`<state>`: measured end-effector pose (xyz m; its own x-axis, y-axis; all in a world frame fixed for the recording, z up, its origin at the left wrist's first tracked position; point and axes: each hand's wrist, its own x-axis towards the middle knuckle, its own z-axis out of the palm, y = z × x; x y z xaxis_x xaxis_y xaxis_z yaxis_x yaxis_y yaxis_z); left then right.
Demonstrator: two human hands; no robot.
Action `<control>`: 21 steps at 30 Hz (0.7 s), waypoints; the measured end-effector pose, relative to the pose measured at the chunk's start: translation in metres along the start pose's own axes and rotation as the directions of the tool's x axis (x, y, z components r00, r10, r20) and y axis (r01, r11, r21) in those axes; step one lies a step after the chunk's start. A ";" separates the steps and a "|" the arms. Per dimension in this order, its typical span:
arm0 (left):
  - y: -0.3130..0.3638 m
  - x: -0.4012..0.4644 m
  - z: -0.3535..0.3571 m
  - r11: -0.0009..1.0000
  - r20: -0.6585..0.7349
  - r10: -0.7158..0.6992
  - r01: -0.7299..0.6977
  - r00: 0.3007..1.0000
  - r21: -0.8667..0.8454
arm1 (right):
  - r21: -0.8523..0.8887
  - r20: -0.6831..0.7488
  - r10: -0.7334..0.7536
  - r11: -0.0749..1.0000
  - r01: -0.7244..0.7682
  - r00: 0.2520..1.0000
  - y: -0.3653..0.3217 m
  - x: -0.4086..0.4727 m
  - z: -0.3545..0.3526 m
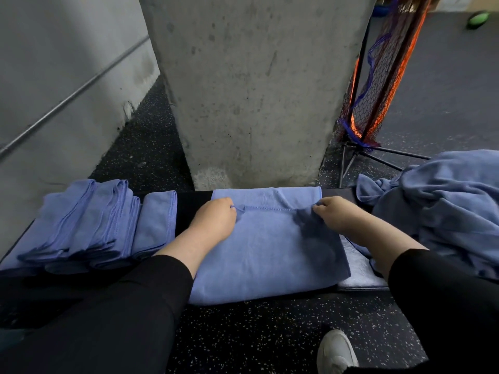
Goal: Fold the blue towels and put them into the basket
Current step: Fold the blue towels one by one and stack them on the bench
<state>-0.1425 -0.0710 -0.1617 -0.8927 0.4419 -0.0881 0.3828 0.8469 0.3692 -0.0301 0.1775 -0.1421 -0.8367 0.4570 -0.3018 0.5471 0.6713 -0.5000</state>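
At far left a stack (81, 225) of folded towels, too many layers to count surely, lies well apart from your left hand (213, 220), which pinches the towel (270, 252)'s folded edge. Your right hand (334, 214) pinches that edge's other end, so the hem runs left to right between your fingers, both hands equally near. One heap (445, 206) waits right; no basket shows.

**Person in black long sleeves and a white shoe**

Both arms wear close-fitting black sleeves, the left sleeve (151, 290) and the right sleeve (442, 290), each pushed up to leave forearm and wrist bare. Both hands are bare, without rings or watch. One white sneaker (336, 352) shows at the bottom.
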 end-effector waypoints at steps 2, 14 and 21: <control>-0.002 -0.009 -0.004 0.999 0.043 -0.006 0.004 0.999 0.036 | -0.093 0.104 0.013 0.996 -0.003 0.994 0.001 -0.009 -0.003; -0.017 -0.059 -0.034 0.966 0.139 -0.046 0.079 0.989 -0.245 | 0.433 0.335 -0.037 0.893 -0.119 0.941 0.023 -0.064 -0.015; -0.002 -0.046 -0.068 0.773 -0.142 -0.222 0.085 0.965 -0.629 | 0.751 0.045 -0.091 0.659 0.026 0.995 0.006 -0.047 -0.032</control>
<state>-0.1186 -0.1130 -0.0952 -0.9800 0.1960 -0.0356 0.0701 0.5064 0.8595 0.0140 0.1788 -0.1051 -0.8833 0.3673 -0.2912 0.3191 0.0162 -0.9476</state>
